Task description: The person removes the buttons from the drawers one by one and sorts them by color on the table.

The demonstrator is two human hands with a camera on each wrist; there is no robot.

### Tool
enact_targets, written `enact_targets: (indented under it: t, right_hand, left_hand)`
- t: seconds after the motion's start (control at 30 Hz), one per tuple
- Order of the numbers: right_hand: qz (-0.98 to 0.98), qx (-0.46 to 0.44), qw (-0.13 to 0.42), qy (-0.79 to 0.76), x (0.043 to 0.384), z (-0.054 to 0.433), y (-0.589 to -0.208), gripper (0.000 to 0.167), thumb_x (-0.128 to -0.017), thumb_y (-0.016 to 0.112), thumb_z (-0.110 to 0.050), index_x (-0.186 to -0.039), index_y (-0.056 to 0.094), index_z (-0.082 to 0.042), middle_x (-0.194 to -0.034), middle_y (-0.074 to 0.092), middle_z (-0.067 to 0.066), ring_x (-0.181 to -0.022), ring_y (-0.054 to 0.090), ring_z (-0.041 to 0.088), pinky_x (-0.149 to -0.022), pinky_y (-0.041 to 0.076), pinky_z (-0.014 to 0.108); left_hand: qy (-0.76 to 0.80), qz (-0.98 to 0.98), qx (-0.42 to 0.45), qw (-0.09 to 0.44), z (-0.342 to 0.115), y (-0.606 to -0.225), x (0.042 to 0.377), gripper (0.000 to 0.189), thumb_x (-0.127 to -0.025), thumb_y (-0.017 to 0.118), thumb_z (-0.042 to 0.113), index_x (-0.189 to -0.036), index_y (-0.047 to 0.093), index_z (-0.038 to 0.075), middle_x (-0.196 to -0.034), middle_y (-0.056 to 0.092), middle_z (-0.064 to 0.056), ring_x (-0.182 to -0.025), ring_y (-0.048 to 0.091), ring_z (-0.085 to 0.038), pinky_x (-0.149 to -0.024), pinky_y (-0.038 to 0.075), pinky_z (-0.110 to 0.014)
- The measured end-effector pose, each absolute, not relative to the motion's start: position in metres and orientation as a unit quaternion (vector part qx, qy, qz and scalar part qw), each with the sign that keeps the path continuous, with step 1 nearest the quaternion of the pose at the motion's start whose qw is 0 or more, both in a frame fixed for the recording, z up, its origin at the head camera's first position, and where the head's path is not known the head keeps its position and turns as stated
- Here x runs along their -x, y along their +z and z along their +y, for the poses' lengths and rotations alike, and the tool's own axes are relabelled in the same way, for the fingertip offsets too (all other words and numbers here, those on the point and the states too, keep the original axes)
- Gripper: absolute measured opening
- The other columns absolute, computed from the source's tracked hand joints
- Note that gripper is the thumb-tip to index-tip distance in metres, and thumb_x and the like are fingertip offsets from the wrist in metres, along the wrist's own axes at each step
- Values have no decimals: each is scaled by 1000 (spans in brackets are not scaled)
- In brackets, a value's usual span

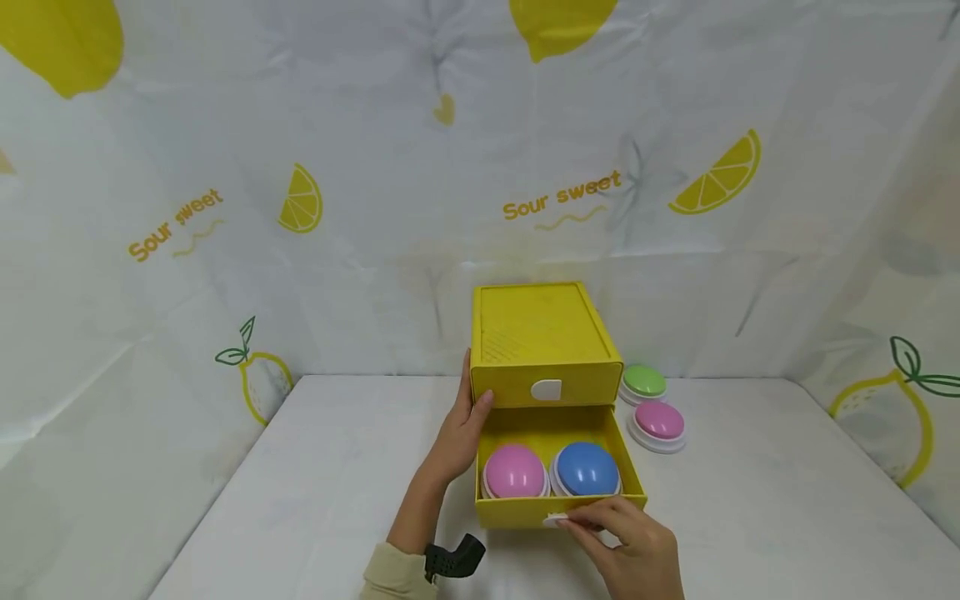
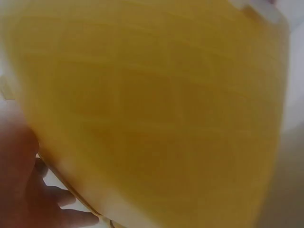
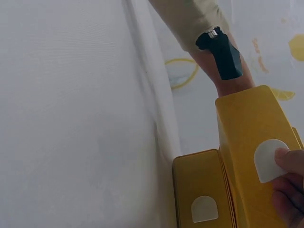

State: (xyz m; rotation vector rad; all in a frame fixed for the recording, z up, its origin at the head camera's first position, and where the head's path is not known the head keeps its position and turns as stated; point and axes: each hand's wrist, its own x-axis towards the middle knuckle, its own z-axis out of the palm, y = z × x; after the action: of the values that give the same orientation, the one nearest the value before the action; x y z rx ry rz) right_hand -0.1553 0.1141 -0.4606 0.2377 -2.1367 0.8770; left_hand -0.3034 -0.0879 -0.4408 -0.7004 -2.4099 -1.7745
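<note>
A yellow two-drawer box (image 1: 546, 325) stands in the head view with its upper drawer closed and its lower drawer (image 1: 510, 514) pulled out. Inside that drawer sit a pink dome button (image 1: 515, 472) and a blue dome button (image 1: 588, 469) side by side, both with white bases. My left hand (image 1: 459, 429) rests on the box's left side, fingers straight along it and thumb on the front corner. With thumb and fingers, my right hand (image 1: 633, 542) pinches the lower drawer's white tab (image 3: 266, 159). A yellow grid-patterned surface fills most of the left wrist view, beside the left hand (image 2: 23, 185).
Right of the box, a green dome button (image 1: 644, 381) and another pink dome button (image 1: 659, 421) stand on the white table (image 1: 315, 500). Behind rises a lemon-printed white sheet (image 1: 405, 208). The left wrist carries a black device (image 1: 456, 557).
</note>
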Motion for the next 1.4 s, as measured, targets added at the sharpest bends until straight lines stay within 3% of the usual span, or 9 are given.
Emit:
enact_targets:
  t: [0.2, 0.37, 0.67, 0.83, 1.07, 1.23, 1.4]
  right_hand:
    - [-825, -136, 418, 355, 155, 118, -463, 39, -46, 97, 3, -73, 76, -16, -73, 67, -14, -64, 60, -7, -61, 51, 5]
    - [-821, -186, 393, 370, 155, 128, -458, 40, -51, 96, 4, -81, 77, -17, -77, 72, -12, -67, 64, -7, -64, 53, 6]
    - [-809, -268, 348, 391, 170, 165, -411, 42, -63, 91, 6, -98, 77, -14, -85, 76, -2, -75, 68, 0, -68, 56, 9]
    - [-841, -278, 297, 358, 190, 179, -390, 43, -68, 91, -3, -105, 77, -17, -93, 76, -6, -80, 70, 3, -75, 57, 11]
    - [-881, -294, 213, 302, 218, 186, -383, 33, -80, 86, -20, -111, 75, -24, -102, 74, -16, -88, 69, 4, -78, 61, 27]
    - [-907, -297, 130, 267, 229, 187, -381, 35, -87, 80, -36, -118, 72, -22, -114, 74, -9, -105, 68, 10, -93, 60, 34]
    - [-921, -298, 63, 242, 236, 187, -382, 38, -92, 74, -39, -123, 71, -17, -120, 74, -2, -110, 68, 20, -95, 59, 41]
  left_hand:
    - [-584, -782, 211, 50, -85, -444, 305, 71, -109, 41, 41, -163, -4, 34, -172, 5, 6, -159, 15, -26, -127, 20, -56]
    - [-586, -784, 199, 51, -84, -445, 304, 71, -109, 42, 41, -163, -3, 36, -172, 6, 8, -159, 17, -28, -127, 22, -57]
    - [-589, -784, 191, 50, -85, -446, 303, 71, -108, 43, 41, -162, -2, 39, -172, 7, 7, -159, 16, -29, -125, 23, -59]
    - [-593, -779, 198, 51, -84, -445, 304, 70, -109, 43, 39, -162, -3, 37, -172, 5, 8, -159, 13, -28, -126, 21, -58]
    - [-595, -778, 193, 54, -84, -445, 304, 70, -108, 43, 40, -162, -2, 39, -172, 5, 8, -159, 14, -28, -126, 20, -57]
    - [-590, -782, 192, 53, -83, -443, 303, 70, -108, 43, 41, -162, -2, 39, -172, 5, 7, -159, 14, -29, -126, 21, -57]
    - [-588, -785, 191, 51, -83, -443, 303, 70, -108, 42, 42, -162, -3, 39, -172, 5, 6, -159, 15, -29, -126, 22, -57]
